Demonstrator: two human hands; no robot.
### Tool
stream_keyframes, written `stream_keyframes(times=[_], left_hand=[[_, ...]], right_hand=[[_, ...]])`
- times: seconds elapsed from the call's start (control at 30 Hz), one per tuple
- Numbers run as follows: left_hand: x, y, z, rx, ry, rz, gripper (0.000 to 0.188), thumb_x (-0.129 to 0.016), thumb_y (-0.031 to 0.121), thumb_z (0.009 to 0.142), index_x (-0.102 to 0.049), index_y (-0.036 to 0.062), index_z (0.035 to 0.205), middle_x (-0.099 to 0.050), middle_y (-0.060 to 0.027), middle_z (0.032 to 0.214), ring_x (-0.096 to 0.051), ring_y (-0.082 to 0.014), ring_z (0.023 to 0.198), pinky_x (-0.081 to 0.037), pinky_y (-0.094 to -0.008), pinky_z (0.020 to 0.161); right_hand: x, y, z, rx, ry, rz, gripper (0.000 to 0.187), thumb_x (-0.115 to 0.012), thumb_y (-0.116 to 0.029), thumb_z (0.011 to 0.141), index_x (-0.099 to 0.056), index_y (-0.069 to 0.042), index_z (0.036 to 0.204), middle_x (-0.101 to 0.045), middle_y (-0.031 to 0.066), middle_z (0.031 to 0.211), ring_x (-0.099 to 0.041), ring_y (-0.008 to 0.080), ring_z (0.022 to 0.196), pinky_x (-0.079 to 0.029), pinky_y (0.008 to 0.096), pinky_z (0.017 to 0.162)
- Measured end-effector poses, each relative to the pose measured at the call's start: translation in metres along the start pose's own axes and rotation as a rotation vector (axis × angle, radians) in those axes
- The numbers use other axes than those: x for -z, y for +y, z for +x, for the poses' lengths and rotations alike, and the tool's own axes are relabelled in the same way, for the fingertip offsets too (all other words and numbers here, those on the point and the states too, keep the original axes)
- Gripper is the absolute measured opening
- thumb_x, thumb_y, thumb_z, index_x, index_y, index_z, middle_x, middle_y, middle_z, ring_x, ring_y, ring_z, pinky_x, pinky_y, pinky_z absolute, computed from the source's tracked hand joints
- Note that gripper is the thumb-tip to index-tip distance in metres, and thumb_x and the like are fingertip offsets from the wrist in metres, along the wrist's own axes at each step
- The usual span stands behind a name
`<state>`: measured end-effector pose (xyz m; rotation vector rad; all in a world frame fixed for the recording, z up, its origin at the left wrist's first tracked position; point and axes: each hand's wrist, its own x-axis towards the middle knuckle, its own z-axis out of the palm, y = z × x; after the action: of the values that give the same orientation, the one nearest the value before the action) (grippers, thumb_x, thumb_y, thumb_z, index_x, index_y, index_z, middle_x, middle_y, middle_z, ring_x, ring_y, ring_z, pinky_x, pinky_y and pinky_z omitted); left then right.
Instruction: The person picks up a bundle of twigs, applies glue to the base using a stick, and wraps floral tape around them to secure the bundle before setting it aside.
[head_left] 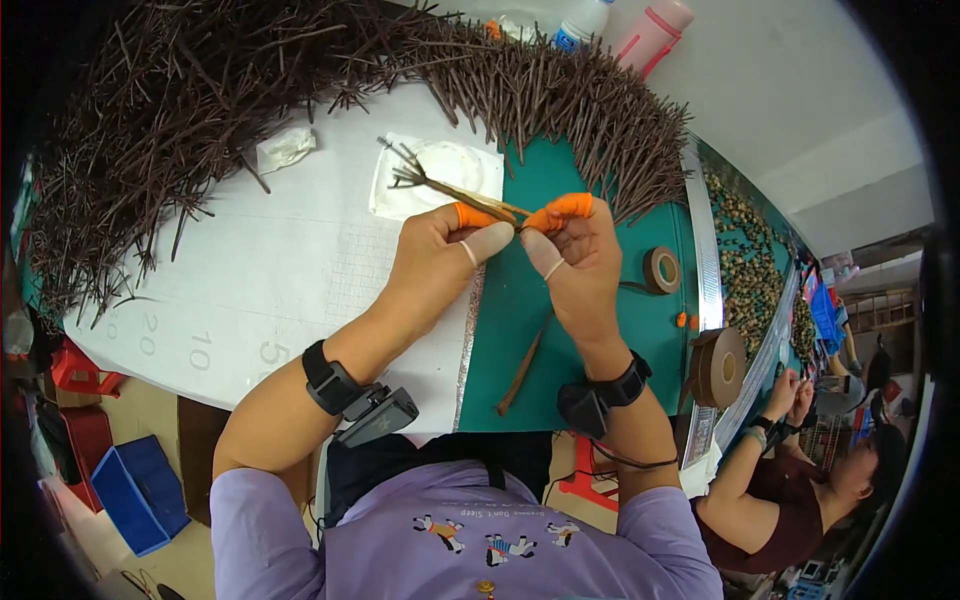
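Both hands (430,252) (585,270) pinch a branched stem (440,187) between fingers (564,207) near a white dish (385,197), contents unclear.

We were in a craft workshop — brown stems (200,120) were massed along the far side of the worktable (250,260), tape rolls (705,366) stood at right, small pieces (745,265) lay heaped beyond — and a co-worker (752,505) was alongside.

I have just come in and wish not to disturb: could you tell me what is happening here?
A person's left hand holds a branched brown stem, while the right hand pinches its near end, above the table. More brown stems are heaped along the table's far side. To the right, a small brown tape roll lies on a green mat.
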<state>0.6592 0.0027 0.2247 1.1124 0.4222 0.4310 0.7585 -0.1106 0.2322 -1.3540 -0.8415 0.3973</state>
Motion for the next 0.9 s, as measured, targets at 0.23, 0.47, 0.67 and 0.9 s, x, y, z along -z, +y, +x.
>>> stream_keyframes(times=[0.23,0.47,0.67,0.9], left_hand=[[0.002,-0.0008,0.0048,0.041,0.05,0.067,0.022,-0.062,0.018,0.077,-0.063,-0.0041,0.081,-0.061,-0.0042,0.073,-0.051,-0.0053,0.064,-0.04,-0.0185,0.056],[0.0036,0.0041,0.0057,0.013,0.066,0.108,0.021,-0.062,0.017,0.077,-0.063,-0.003,0.077,-0.061,-0.0041,0.07,-0.05,-0.0056,0.062,-0.039,-0.0183,0.055],[0.0049,0.0037,0.0049,0.063,0.066,0.082,0.02,-0.062,0.017,0.077,-0.063,-0.0029,0.078,-0.061,-0.0054,0.071,-0.051,-0.007,0.062,-0.04,-0.0187,0.057],[0.0019,0.0054,0.0029,0.132,0.078,0.02,0.019,-0.062,0.016,0.078,-0.063,-0.003,0.078,-0.061,-0.0062,0.071,-0.051,-0.007,0.062,-0.041,-0.0193,0.057]], right_hand=[[0.0034,-0.0013,0.0,-0.139,-0.042,-0.007,0.027,-0.058,0.004,0.075,-0.046,-0.002,0.098,-0.052,0.0055,0.091,-0.052,0.0103,0.081,-0.043,0.0229,0.074],[-0.0017,0.0006,-0.0028,0.042,-0.064,-0.176,0.033,-0.059,0.005,0.073,-0.046,-0.002,0.103,-0.052,0.0048,0.092,-0.05,0.0118,0.086,-0.04,0.0249,0.08],[-0.0018,0.0017,-0.0027,0.075,-0.014,-0.268,0.043,-0.058,0.007,0.073,-0.043,-0.002,0.112,-0.051,0.0053,0.094,-0.05,0.0127,0.088,-0.039,0.0256,0.083],[-0.0025,0.0013,-0.003,0.151,-0.083,-0.244,0.052,-0.055,0.01,0.072,-0.038,-0.003,0.12,-0.053,0.0061,0.092,-0.052,0.0137,0.085,-0.04,0.0269,0.082]])
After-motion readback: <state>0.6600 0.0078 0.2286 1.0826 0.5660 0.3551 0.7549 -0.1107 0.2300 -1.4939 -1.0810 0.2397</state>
